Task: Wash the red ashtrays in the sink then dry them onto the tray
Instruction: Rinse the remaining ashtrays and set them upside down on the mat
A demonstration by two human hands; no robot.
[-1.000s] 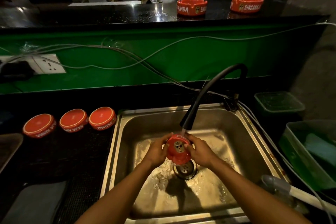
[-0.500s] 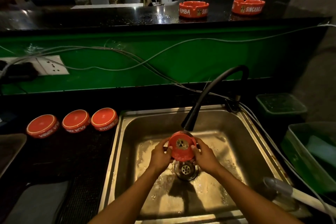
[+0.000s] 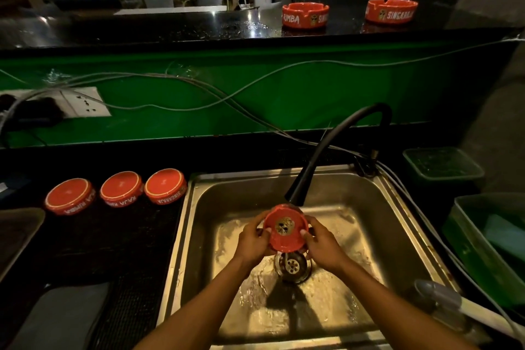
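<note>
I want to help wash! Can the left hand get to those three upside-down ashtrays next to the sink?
Probably yes. The three upside-down ashtrays sit on open counter left of the sink, but the left hand first has to let go of the ashtray.

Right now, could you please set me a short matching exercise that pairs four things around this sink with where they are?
Things:
1. Red ashtray with the skull emblem
2. Three upside-down red ashtrays
3. Two upright red ashtrays
4. Round metal drain

Places:
A. On the raised black bar top behind the green wall
B. In the sink floor, under the hands
C. Held between both hands below the black tap
D. In a row on the dark counter left of the sink

Pairs: 1-C, 2-D, 3-A, 4-B
</note>
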